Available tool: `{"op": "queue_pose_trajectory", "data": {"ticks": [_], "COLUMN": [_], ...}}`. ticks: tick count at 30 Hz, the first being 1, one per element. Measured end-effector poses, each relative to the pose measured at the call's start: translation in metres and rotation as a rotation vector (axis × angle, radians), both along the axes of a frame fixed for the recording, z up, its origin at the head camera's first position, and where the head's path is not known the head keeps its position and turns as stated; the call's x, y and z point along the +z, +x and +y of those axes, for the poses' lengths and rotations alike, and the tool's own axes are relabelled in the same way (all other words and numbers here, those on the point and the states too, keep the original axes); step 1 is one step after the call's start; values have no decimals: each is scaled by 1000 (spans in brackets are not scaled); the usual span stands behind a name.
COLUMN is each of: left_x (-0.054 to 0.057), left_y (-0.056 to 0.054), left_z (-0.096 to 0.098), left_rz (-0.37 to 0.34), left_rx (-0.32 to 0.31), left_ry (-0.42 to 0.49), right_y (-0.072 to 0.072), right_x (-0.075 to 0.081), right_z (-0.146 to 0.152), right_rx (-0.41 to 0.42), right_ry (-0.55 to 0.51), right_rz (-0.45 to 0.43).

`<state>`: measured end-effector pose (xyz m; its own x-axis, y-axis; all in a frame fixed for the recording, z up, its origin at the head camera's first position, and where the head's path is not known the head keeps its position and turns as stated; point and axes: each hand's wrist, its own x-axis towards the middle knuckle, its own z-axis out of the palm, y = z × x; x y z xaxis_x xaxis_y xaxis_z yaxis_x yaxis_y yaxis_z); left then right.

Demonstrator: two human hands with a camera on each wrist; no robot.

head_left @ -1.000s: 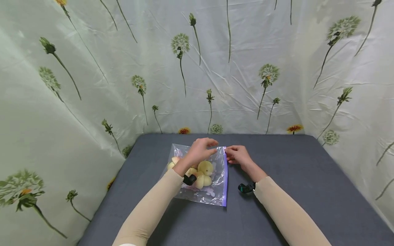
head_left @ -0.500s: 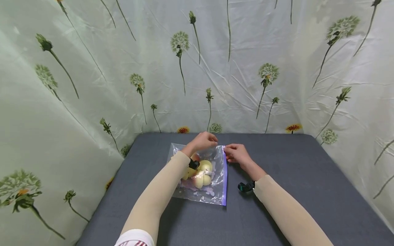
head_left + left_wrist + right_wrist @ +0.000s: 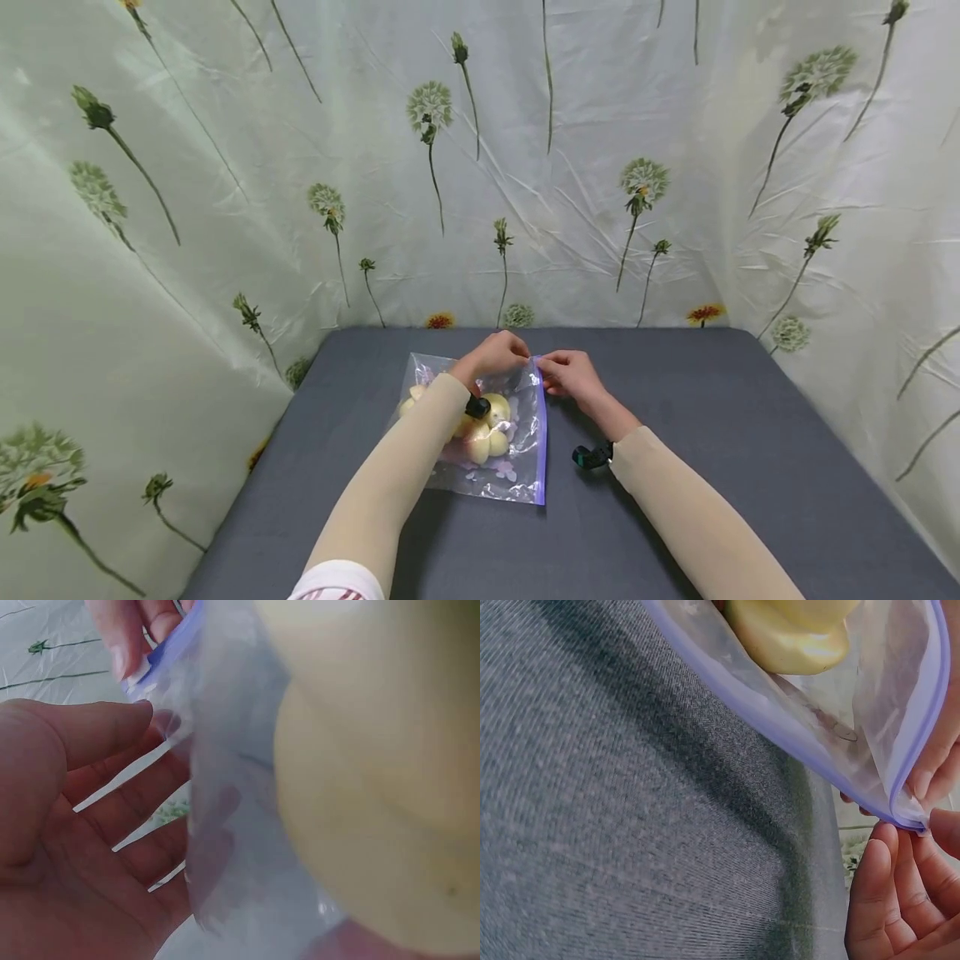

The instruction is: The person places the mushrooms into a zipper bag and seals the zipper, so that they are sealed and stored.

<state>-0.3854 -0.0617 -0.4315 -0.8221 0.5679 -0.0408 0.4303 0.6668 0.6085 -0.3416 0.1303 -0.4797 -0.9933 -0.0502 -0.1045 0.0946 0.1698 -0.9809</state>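
Note:
A clear zip bag [image 3: 480,485] with a purple zip strip [image 3: 542,450] lies on the dark table, holding several pale yellow, reddish-tinged fruits [image 3: 478,442]. Its mouth faces right; the right wrist view shows the purple rims [image 3: 780,746] parted, meeting at the far corner. My right hand [image 3: 573,375] pinches that corner between thumb and fingers. Just left of it, my left hand [image 3: 498,353] holds the bag's far edge near the zip, thumb on one side and fingers [image 3: 142,802] behind the plastic. My left forearm hides some of the fruit.
A dark grey cloth-covered table [image 3: 675,500] extends around the bag. Behind and beside it hang pale curtains [image 3: 570,192] printed with dandelions. Each wrist carries a small black camera strap, the right one [image 3: 592,456] close above the table.
My left hand first lifted from above the bag toward its far edge, then came down right to the zip corner beside my right hand. The right hand keeps its pinch there.

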Motion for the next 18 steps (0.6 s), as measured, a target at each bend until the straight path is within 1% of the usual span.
{"op": "queue_pose_trajectory", "data": {"ticks": [2, 5, 12, 18], "left_x": [-1, -3, -6, -9], "left_y": [0, -2, -5, -5], "left_z": [3, 6, 7, 5], "left_rz": [-9, 1, 19, 1], "left_rx": [10, 17, 6, 34], "left_ry": [6, 17, 55, 94], "right_y": [0, 1, 0, 0], "right_x": [0, 1, 2, 3], "right_z": [-1, -2, -1, -1], "right_rx": [0, -5, -4, 11], "right_ry": [7, 12, 18, 47], "right_rz": [5, 13, 27, 50]}}
